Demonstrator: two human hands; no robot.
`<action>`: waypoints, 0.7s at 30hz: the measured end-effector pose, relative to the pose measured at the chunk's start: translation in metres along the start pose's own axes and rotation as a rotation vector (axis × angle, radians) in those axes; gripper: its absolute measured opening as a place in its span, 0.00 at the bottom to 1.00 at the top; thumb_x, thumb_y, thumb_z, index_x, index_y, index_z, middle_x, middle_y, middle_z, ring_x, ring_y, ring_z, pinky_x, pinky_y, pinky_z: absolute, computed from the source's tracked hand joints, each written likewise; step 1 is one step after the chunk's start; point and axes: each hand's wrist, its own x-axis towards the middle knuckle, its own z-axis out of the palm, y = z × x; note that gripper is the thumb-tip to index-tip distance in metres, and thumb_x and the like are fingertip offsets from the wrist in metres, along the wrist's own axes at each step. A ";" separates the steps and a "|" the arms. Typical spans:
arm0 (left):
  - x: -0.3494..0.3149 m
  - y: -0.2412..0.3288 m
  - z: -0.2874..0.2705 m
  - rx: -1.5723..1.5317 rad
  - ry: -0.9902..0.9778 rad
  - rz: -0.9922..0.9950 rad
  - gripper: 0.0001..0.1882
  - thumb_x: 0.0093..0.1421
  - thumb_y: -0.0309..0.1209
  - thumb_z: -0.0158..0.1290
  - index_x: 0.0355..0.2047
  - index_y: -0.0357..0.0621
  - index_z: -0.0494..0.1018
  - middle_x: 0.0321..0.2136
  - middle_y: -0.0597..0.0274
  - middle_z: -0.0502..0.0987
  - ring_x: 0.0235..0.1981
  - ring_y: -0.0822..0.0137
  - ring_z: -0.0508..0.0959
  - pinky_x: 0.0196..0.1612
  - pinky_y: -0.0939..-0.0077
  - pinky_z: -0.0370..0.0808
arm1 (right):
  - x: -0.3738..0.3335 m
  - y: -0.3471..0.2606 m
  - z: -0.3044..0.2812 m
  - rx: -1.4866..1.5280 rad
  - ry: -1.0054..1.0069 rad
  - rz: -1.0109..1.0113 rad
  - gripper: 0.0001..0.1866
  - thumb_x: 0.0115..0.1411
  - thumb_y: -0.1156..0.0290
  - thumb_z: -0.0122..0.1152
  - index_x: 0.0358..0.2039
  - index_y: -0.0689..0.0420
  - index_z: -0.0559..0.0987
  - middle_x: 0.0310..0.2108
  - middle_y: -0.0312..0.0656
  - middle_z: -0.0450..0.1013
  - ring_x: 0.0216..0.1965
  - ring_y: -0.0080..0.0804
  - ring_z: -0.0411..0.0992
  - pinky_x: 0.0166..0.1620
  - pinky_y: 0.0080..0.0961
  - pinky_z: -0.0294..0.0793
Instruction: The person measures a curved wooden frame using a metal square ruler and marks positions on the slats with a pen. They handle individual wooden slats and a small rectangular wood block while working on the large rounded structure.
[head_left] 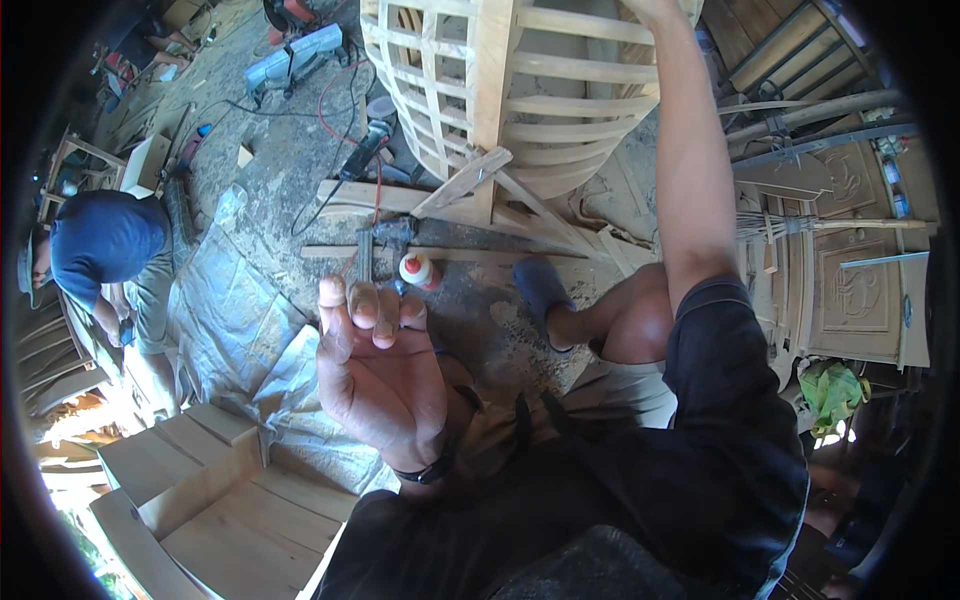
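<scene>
My left hand (385, 375) is raised in front of my body, palm up, with its fingers loosely curled. The palm shows bare, and I see nothing held in it. My right arm reaches far forward over a curved wooden frame (490, 90) of slats joined to a thick upright post. Only the base of my right hand (652, 8) shows at the top edge, beside the frame's slats; its fingers are out of sight. On the floor just beyond my left hand are a white bottle with a red cap (418, 272) and a blue-grey power tool (393, 231).
An angle grinder (366, 152) with cords lies left of the frame. Boards cross the floor at its foot. A wooden box (215, 490) stands at lower left, near plastic sheeting (235, 310). A co-worker (110, 240) bends at the left. Carved panels (850, 290) lean at the right.
</scene>
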 end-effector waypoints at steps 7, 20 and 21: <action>0.000 0.001 0.003 0.017 0.013 -0.012 0.08 0.64 0.28 0.47 0.43 0.44 0.64 0.29 0.66 0.68 0.28 0.75 0.67 0.41 0.73 0.67 | 0.003 -0.001 0.004 0.044 -0.026 -0.079 0.12 0.60 0.76 0.52 0.43 0.63 0.78 0.35 0.33 0.74 0.39 0.23 0.70 0.46 0.22 0.69; -0.001 0.000 0.002 0.060 0.016 -0.017 0.08 0.64 0.28 0.48 0.43 0.44 0.64 0.30 0.67 0.70 0.28 0.75 0.68 0.41 0.73 0.68 | 0.002 -0.004 0.004 0.011 -0.023 -0.010 0.08 0.60 0.75 0.49 0.36 0.63 0.76 0.29 0.35 0.72 0.34 0.24 0.69 0.41 0.23 0.68; -0.001 -0.001 0.002 0.059 0.016 -0.021 0.08 0.64 0.28 0.48 0.43 0.44 0.64 0.30 0.67 0.70 0.28 0.75 0.68 0.41 0.73 0.68 | 0.001 -0.004 0.003 0.040 -0.022 -0.010 0.08 0.60 0.75 0.49 0.35 0.63 0.76 0.29 0.35 0.72 0.34 0.24 0.69 0.41 0.23 0.68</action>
